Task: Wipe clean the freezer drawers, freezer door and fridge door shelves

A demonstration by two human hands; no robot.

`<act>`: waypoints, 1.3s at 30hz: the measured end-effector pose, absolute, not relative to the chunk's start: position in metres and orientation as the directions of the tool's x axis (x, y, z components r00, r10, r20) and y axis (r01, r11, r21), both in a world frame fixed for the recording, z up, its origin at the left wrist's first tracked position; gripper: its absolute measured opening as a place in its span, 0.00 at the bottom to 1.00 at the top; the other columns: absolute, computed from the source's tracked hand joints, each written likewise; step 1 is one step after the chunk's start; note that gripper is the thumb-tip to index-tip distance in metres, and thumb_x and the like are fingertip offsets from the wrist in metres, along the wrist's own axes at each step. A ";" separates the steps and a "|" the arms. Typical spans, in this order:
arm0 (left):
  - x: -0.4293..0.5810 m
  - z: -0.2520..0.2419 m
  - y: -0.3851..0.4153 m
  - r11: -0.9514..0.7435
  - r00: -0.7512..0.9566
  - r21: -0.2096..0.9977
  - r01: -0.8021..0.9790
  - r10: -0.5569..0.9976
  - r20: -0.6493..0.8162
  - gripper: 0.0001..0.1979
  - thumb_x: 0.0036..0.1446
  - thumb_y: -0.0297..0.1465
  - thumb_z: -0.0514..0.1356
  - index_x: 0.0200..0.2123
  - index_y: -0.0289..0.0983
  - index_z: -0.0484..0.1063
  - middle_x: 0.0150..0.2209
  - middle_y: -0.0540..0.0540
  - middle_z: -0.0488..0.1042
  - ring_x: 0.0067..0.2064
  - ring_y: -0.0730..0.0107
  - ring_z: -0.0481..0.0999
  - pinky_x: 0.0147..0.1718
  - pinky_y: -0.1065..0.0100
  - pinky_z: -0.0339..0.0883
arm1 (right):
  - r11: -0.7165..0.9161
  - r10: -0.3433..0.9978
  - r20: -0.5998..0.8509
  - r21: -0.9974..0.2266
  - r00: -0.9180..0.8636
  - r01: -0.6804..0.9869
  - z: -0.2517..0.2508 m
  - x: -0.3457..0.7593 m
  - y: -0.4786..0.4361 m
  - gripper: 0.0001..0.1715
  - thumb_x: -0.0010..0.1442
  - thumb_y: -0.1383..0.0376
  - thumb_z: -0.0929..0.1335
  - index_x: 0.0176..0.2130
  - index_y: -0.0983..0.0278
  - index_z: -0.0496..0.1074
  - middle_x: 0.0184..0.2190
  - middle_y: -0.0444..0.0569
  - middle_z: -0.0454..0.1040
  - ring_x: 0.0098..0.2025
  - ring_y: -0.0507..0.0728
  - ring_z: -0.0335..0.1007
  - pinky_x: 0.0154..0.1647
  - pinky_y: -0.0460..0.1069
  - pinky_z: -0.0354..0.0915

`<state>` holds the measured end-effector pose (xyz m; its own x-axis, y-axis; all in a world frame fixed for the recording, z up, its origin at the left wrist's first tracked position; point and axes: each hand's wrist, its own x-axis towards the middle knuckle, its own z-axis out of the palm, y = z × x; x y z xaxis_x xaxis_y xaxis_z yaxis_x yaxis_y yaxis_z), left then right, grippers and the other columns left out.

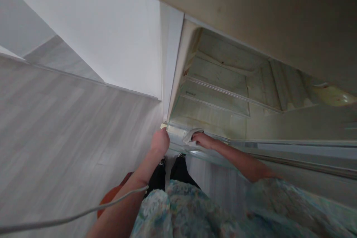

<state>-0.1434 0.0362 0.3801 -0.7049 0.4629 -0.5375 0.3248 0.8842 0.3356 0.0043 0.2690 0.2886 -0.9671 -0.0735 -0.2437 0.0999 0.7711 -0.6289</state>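
A clear glass shelf (pixel 205 154) juts out at the front of an open fridge, level with my waist. Its left edge is in my left hand (pixel 161 142), whose fingers are closed round it beside a small pale yellow piece (pixel 163 125) at the corner. My right hand (pixel 204 140) holds a bunched white cloth (pixel 189 136) against the glass, to the right of my left hand. The fingertips of the right hand are partly hidden in the cloth.
Behind the glass, the stained fridge interior (pixel 217 115) has more shelves. The fridge door (pixel 292 178) stands at the right, and a rounded cream surface (pixel 237 0) overhangs the top. A white wall (pixel 131 37) borders the left. A grey cable (pixel 75 215) crosses my left forearm above the wood-look floor (pixel 83 130).
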 end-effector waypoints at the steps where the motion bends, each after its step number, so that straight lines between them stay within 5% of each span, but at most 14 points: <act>1: -0.143 0.380 0.036 0.885 -0.706 0.336 0.323 0.462 -0.536 0.13 0.72 0.27 0.52 0.50 0.31 0.75 0.44 0.39 0.80 0.48 0.62 0.81 0.52 0.57 0.74 | 0.790 -0.012 -0.231 -0.598 -0.973 0.133 0.293 0.004 0.281 0.10 0.50 0.77 0.71 0.26 0.62 0.78 0.32 0.47 0.79 0.39 0.56 0.75 0.45 0.47 0.69; 5: -0.141 0.379 0.035 0.895 -0.714 0.311 0.320 0.444 -0.542 0.13 0.72 0.28 0.52 0.50 0.31 0.75 0.43 0.39 0.80 0.48 0.62 0.81 0.51 0.58 0.75 | 0.813 0.371 -0.090 -0.451 -0.924 0.370 0.305 -0.022 0.364 0.21 0.60 0.78 0.62 0.43 0.65 0.81 0.50 0.58 0.78 0.58 0.65 0.69 0.65 0.60 0.62; 8: -0.142 0.379 0.036 0.901 -0.720 0.282 0.330 0.433 -0.543 0.13 0.73 0.29 0.52 0.51 0.32 0.74 0.43 0.40 0.80 0.47 0.61 0.81 0.50 0.58 0.75 | 0.792 0.456 -0.082 -0.417 -0.886 0.446 0.300 -0.038 0.398 0.22 0.60 0.76 0.63 0.48 0.66 0.79 0.54 0.60 0.77 0.61 0.67 0.67 0.68 0.63 0.59; 13: -0.144 0.380 0.039 0.904 -0.719 0.252 0.345 0.427 -0.549 0.13 0.73 0.29 0.52 0.50 0.30 0.74 0.43 0.39 0.80 0.47 0.61 0.81 0.49 0.58 0.76 | 0.808 0.315 -0.197 -0.458 -0.929 0.371 0.283 -0.008 0.341 0.15 0.58 0.74 0.67 0.43 0.67 0.81 0.51 0.61 0.79 0.55 0.65 0.73 0.62 0.60 0.66; 18: -0.141 0.380 0.037 0.901 -0.715 0.258 0.348 0.433 -0.548 0.14 0.73 0.28 0.50 0.49 0.30 0.75 0.42 0.39 0.80 0.46 0.61 0.81 0.48 0.59 0.76 | 0.811 -0.004 -0.322 -0.555 -0.947 0.185 0.292 0.040 0.285 0.11 0.47 0.77 0.72 0.28 0.61 0.80 0.33 0.46 0.81 0.40 0.56 0.77 0.46 0.48 0.71; 20: -0.140 0.379 0.036 0.900 -0.717 0.262 0.347 0.435 -0.544 0.14 0.73 0.27 0.50 0.49 0.31 0.75 0.42 0.39 0.80 0.45 0.61 0.81 0.47 0.59 0.75 | 0.832 0.054 -0.303 -0.514 -0.951 0.211 0.303 0.038 0.302 0.13 0.51 0.77 0.70 0.31 0.61 0.81 0.36 0.49 0.81 0.43 0.58 0.77 0.50 0.50 0.70; 24: -0.140 0.375 0.034 0.899 -0.726 0.262 0.350 0.438 -0.531 0.16 0.72 0.27 0.48 0.47 0.30 0.75 0.41 0.35 0.80 0.45 0.56 0.82 0.44 0.61 0.74 | 0.843 0.390 -0.157 -0.336 -0.907 0.420 0.317 0.001 0.377 0.23 0.61 0.76 0.62 0.50 0.67 0.79 0.53 0.63 0.77 0.59 0.67 0.69 0.63 0.61 0.62; 27: -0.141 0.372 0.035 0.897 -0.730 0.256 0.360 0.442 -0.521 0.17 0.70 0.26 0.47 0.47 0.30 0.75 0.41 0.33 0.80 0.46 0.53 0.82 0.42 0.62 0.73 | 0.822 0.480 -0.144 -0.270 -0.865 0.501 0.309 -0.015 0.405 0.23 0.64 0.76 0.61 0.54 0.70 0.77 0.55 0.67 0.75 0.60 0.68 0.68 0.64 0.62 0.62; 31: -0.143 0.371 0.036 0.889 -0.724 0.255 0.379 0.457 -0.517 0.17 0.69 0.25 0.47 0.46 0.30 0.76 0.42 0.31 0.80 0.47 0.53 0.82 0.42 0.64 0.72 | 0.848 0.413 -0.236 -0.254 -0.880 0.466 0.293 0.015 0.368 0.19 0.62 0.76 0.64 0.49 0.72 0.79 0.53 0.67 0.76 0.55 0.65 0.72 0.60 0.59 0.66; 36: -0.142 0.369 0.034 0.890 -0.723 0.264 0.372 0.456 -0.519 0.18 0.69 0.25 0.46 0.46 0.30 0.75 0.41 0.31 0.80 0.45 0.51 0.82 0.40 0.63 0.71 | 0.901 0.109 -0.429 -0.339 -0.897 0.272 0.300 0.078 0.303 0.08 0.53 0.76 0.74 0.31 0.64 0.81 0.35 0.47 0.81 0.42 0.55 0.77 0.49 0.45 0.70; 39: -0.142 0.367 0.032 0.886 -0.721 0.275 0.373 0.463 -0.515 0.17 0.69 0.25 0.46 0.46 0.31 0.75 0.41 0.32 0.81 0.46 0.52 0.82 0.39 0.64 0.70 | 0.914 0.117 -0.441 -0.303 -0.890 0.270 0.315 0.082 0.319 0.10 0.56 0.75 0.72 0.32 0.63 0.82 0.37 0.47 0.82 0.44 0.55 0.77 0.50 0.44 0.69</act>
